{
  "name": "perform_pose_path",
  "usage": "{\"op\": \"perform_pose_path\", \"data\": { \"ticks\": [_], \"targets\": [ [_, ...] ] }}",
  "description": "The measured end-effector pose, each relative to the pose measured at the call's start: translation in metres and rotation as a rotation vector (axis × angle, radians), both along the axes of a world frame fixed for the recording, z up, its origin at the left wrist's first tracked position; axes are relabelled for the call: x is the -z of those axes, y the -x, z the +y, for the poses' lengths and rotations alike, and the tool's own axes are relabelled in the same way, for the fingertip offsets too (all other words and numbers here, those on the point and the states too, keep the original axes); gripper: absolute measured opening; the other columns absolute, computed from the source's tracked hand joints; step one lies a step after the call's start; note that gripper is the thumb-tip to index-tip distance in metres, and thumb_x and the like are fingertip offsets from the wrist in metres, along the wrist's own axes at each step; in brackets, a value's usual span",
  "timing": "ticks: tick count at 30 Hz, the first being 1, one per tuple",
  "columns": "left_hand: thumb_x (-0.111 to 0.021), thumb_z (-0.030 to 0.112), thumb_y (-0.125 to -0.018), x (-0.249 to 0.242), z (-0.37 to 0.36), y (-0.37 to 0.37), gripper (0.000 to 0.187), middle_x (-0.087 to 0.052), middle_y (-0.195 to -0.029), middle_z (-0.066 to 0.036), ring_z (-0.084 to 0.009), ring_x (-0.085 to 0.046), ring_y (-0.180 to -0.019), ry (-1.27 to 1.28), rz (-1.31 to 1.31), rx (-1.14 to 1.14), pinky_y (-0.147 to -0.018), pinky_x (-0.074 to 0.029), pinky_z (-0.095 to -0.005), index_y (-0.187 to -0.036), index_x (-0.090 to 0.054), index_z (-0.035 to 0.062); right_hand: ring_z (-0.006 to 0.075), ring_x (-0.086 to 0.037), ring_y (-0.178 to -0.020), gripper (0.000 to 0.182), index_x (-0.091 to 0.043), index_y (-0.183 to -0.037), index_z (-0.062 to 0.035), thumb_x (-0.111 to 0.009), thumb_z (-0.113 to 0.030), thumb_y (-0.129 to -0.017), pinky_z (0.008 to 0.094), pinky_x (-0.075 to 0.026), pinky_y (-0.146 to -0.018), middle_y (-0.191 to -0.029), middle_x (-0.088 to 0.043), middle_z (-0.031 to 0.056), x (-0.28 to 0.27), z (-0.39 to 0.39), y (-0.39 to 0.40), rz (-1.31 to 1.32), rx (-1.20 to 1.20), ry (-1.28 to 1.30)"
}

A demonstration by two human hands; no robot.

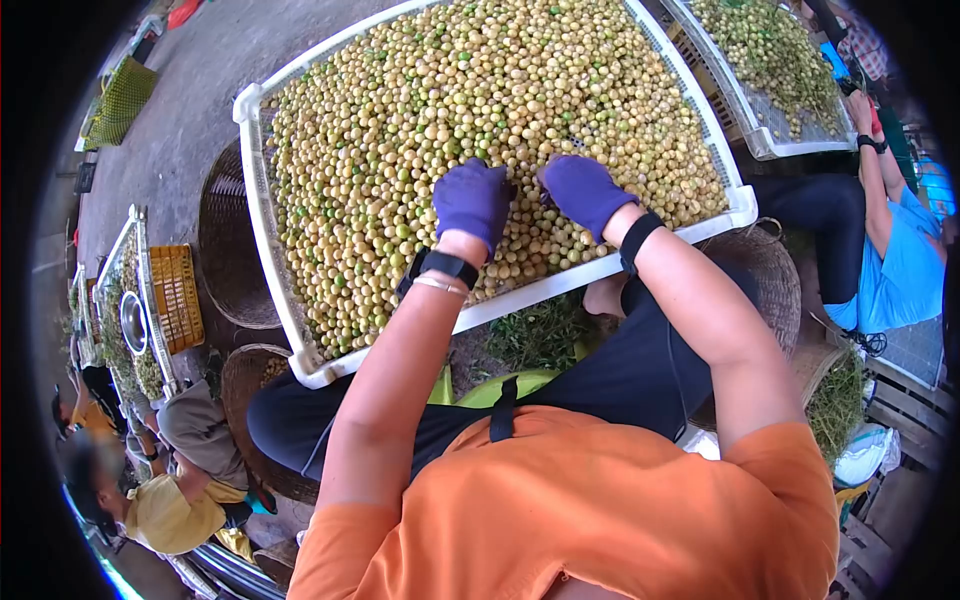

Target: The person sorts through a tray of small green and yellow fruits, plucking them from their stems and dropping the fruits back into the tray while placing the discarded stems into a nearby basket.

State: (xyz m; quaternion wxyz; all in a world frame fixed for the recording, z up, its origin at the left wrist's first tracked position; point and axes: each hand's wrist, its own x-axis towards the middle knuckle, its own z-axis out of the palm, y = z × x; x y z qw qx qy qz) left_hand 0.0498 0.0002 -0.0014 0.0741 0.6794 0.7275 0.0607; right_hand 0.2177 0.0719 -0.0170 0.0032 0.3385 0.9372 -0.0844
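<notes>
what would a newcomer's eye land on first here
Probably the big white-rimmed mesh tray at upper centre, heaped with small round yellow-green fruits. Next, the purple-gloved left hand and purple-gloved right hand, side by side among the fruits in the tray's nearer half. The bright orange cloth shirt also stands out, at bottom centre.

No lettering, brand, number or sign can be read here.

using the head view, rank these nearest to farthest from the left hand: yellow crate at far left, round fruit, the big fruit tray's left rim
From the left hand:
1. Round fruit: right at the gloved fingers.
2. Tray's left rim: off to the left, bordering the fruit.
3. Yellow crate: farther left, beyond the tray.
</notes>
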Motion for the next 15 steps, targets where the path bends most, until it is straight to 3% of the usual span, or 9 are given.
{"op": "perform_pose_path", "data": {
  "ticks": [3,4,7,8,11,12,15],
  "targets": [
    [-0.056,0.029,-0.085,0.005,0.019,-0.009,0.021,-0.066,-0.097,-0.012,-0.0301,-0.066,-0.091,0.183,0.13,0.013,-0.076,-0.052,-0.0417,-0.092,-0.072,0.0169,0.0376,-0.064,-0.078,0.015,-0.067,-0.086,-0.0062,-0.054,-0.013,-0.087,0.0441,-0.051,-0.072,-0.084,-0.065,0.0175,-0.014,0.014,0.003,0.047,0.08,0.235],
    [-0.055,0.026,-0.086,0.011,0.019,-0.01,0.022,-0.067,-0.099,-0.011,-0.0285,-0.067,-0.092,0.145,0.162,0.039,-0.074,-0.053,-0.041,-0.091,-0.072,0.0141,0.0379,-0.063,-0.08,0.013,-0.067,-0.092,-0.0084,-0.057,-0.014,-0.086,0.0444,-0.05,-0.072,-0.089,-0.065,0.0185,-0.011,0.022,0.003,0.054,0.047,0.19],
    [-0.053,0.024,-0.086,0.016,0.019,-0.016,0.022,-0.068,-0.097,-0.01,-0.0275,-0.067,-0.09,0.148,0.145,0.024,-0.072,-0.053,-0.0403,-0.091,-0.072,0.0134,0.0362,-0.063,-0.083,0.017,-0.065,-0.098,-0.0083,-0.058,-0.018,-0.086,0.0449,-0.05,-0.074,-0.097,-0.064,0.0191,-0.002,0.028,0.012,0.445,0.003,0.123],
    [-0.051,0.021,-0.088,0.015,0.017,-0.018,0.023,-0.069,-0.095,-0.011,-0.0274,-0.068,-0.089,0.156,0.135,0.039,-0.071,-0.053,-0.0397,-0.09,-0.072,0.0119,0.035,-0.063,-0.088,0.022,-0.064,-0.102,-0.0086,-0.056,-0.023,-0.088,0.0437,-0.05,-0.076,-0.105,-0.063,0.0196,0.01,0.033,0.017,0.461,-0.114,0.072],
    [-0.05,0.019,-0.089,0.016,0.011,-0.024,0.023,-0.069,-0.096,-0.011,-0.0283,-0.067,-0.091,0.175,-0.033,-0.025,-0.073,-0.054,-0.0396,-0.091,-0.071,0.0105,0.0335,-0.061,-0.095,0.022,-0.065,-0.106,-0.0094,-0.052,-0.011,-0.088,0.0411,-0.049,-0.081,-0.104,-0.063,0.0164,0.002,0.024,0.033,0.272,-0.143,0.175],
    [-0.05,0.019,-0.09,0.006,0.009,-0.025,0.022,-0.068,-0.099,-0.013,-0.0293,-0.067,-0.092,0.292,-0.025,-0.03,-0.074,-0.054,-0.0397,-0.095,-0.07,0.01,0.0331,-0.062,-0.094,0.021,-0.066,-0.102,-0.0085,-0.052,-0.016,-0.087,0.0404,-0.05,-0.08,-0.102,-0.065,0.016,-0.001,0.029,0.037,0.23,-0.219,0.179],
    [-0.052,0.02,-0.089,0.006,0.001,-0.02,0.022,-0.068,-0.1,-0.015,-0.0298,-0.067,-0.092,0.313,-0.044,0.021,-0.073,-0.054,-0.0402,-0.095,-0.069,0.0089,0.0337,-0.063,-0.09,0.021,-0.067,-0.097,-0.0076,-0.055,-0.021,-0.086,0.0412,-0.05,-0.079,-0.094,-0.066,0.0169,-0.028,0.035,0.02,-0.195,-0.067,0.147]
  ]
}}
